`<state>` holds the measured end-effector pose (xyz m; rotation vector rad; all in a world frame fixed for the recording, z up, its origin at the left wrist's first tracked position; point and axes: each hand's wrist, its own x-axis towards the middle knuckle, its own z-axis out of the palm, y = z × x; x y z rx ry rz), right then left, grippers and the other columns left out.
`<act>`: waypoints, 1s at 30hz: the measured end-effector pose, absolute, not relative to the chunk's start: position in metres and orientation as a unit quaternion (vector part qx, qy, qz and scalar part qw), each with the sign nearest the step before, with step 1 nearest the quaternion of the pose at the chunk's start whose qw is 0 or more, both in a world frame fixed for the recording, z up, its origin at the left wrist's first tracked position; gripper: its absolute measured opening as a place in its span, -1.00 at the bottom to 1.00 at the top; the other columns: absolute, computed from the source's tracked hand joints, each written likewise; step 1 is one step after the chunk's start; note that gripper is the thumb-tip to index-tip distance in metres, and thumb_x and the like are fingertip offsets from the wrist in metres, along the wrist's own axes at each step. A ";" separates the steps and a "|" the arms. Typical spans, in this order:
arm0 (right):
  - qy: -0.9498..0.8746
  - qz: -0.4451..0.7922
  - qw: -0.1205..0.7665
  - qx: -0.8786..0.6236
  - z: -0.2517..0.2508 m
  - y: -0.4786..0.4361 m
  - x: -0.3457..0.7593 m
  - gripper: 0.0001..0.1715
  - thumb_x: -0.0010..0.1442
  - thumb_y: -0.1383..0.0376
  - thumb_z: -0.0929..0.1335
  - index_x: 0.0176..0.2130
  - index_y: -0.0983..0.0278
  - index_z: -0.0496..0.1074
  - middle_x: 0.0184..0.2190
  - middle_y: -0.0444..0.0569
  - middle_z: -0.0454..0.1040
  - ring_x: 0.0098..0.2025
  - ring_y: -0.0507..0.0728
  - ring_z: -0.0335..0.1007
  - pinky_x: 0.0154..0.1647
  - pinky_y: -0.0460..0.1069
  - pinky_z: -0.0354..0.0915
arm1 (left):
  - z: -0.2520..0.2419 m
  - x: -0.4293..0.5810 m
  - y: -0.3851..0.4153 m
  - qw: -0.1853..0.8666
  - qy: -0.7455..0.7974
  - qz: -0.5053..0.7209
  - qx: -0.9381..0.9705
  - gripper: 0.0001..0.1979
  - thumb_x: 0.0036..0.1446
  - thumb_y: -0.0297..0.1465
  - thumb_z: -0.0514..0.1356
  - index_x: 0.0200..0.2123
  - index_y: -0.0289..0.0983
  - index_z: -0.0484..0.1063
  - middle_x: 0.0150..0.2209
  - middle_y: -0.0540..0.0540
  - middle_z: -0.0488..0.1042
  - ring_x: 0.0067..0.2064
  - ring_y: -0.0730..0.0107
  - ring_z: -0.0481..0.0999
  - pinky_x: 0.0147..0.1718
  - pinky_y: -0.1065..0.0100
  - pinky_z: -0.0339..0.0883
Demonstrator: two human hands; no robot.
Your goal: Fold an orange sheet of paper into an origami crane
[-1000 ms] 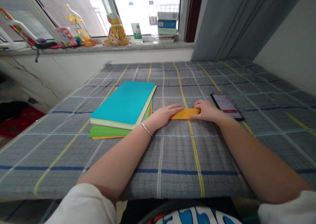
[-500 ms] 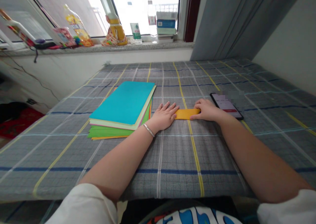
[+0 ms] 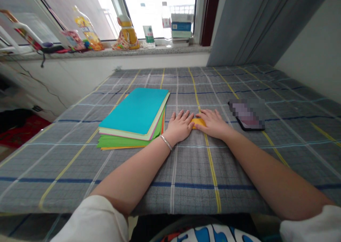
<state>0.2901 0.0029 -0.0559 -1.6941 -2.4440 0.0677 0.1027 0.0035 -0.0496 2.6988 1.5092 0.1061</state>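
A small yellow-orange strip of paper [image 3: 198, 123] lies flat on the plaid cloth, partly covered by both hands. My left hand [image 3: 180, 125], with a silver bangle at the wrist, is spread flat over the strip's left end. Over its right part lies my right hand [image 3: 213, 123], fingers apart and palm down. Only the middle of the strip shows between them. Left of my hands sits a stack of coloured paper [image 3: 135, 110], blue on top, with pale, green and orange sheets beneath.
A phone [image 3: 246, 116] lies right of my right hand, its screen pixelated. Plaid cloth [image 3: 149, 195] covers the table. Along the windowsill [image 3: 101, 53] stand bottles, a yellow container [image 3: 128, 34], a tube [image 3: 149, 36] and stacked boxes [image 3: 182, 27]. A grey curtain [image 3: 247, 25] hangs at the right.
My right hand has moved left along the strip, from gripping its right end to lying flat on it. Less of the strip shows. The view has shifted slightly.
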 end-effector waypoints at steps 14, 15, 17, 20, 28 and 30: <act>-0.813 0.082 -0.041 -0.575 -0.053 0.010 0.302 -0.23 0.29 -0.02 0.08 0.40 0.13 -0.10 0.43 -0.06 -0.25 0.42 0.39 -0.45 0.33 0.41 -0.37 | -0.039 0.083 0.012 0.034 0.474 -0.038 0.879 -0.39 0.35 -0.10 -0.14 0.38 -0.18 -0.08 0.40 -0.13 -0.13 0.41 0.01 -0.18 0.29 -0.18 -0.28; -0.813 0.083 -0.046 -0.575 -0.053 0.010 0.304 -0.24 0.30 0.03 0.08 0.40 0.13 -0.10 0.43 -0.05 -0.25 0.42 0.38 -0.45 0.34 0.40 -0.36 | -0.038 0.081 0.012 0.032 0.473 -0.043 0.880 -0.41 0.36 -0.13 -0.15 0.38 -0.19 -0.08 0.40 -0.13 -0.13 0.41 0.02 -0.18 0.30 -0.17 -0.28; -0.813 0.084 -0.054 -0.573 -0.053 0.011 0.309 -0.27 0.30 0.09 0.08 0.40 0.14 -0.10 0.43 -0.05 -0.25 0.43 0.35 -0.44 0.35 0.37 -0.34 | -0.036 0.076 0.010 0.030 0.469 -0.052 0.881 -0.43 0.37 -0.18 -0.18 0.38 -0.22 -0.09 0.40 -0.15 -0.14 0.41 0.03 -0.19 0.30 -0.15 -0.29; -0.817 0.085 -0.045 -0.569 -0.054 0.012 0.315 -0.29 0.31 0.13 0.06 0.39 0.13 -0.06 0.43 -0.07 -0.21 0.43 0.32 -0.39 0.36 0.34 -0.29 | -0.034 0.071 0.009 0.033 0.472 -0.066 0.879 -0.43 0.38 -0.22 -0.20 0.38 -0.26 -0.11 0.41 -0.17 -0.16 0.41 0.03 -0.20 0.31 -0.11 -0.26; -0.817 0.074 -0.021 -0.571 -0.059 0.009 0.317 -0.32 0.32 0.13 0.06 0.37 0.16 0.02 0.42 -0.02 -0.13 0.42 0.32 -0.30 0.36 0.31 -0.20 | -0.037 0.068 0.008 -0.021 0.500 -0.054 0.864 -0.44 0.37 -0.21 -0.14 0.36 -0.28 -0.01 0.39 -0.26 -0.08 0.39 -0.04 -0.09 0.30 -0.08 -0.24; -0.820 0.078 0.009 -0.567 -0.059 0.010 0.319 -0.34 0.31 0.15 0.08 0.34 0.17 0.09 0.40 -0.01 -0.06 0.41 0.32 -0.24 0.35 0.31 -0.18 | -0.040 0.068 0.008 -0.040 0.502 -0.029 0.864 -0.47 0.37 -0.24 -0.13 0.34 -0.25 0.05 0.37 -0.24 0.01 0.37 -0.09 -0.01 0.29 -0.13 -0.21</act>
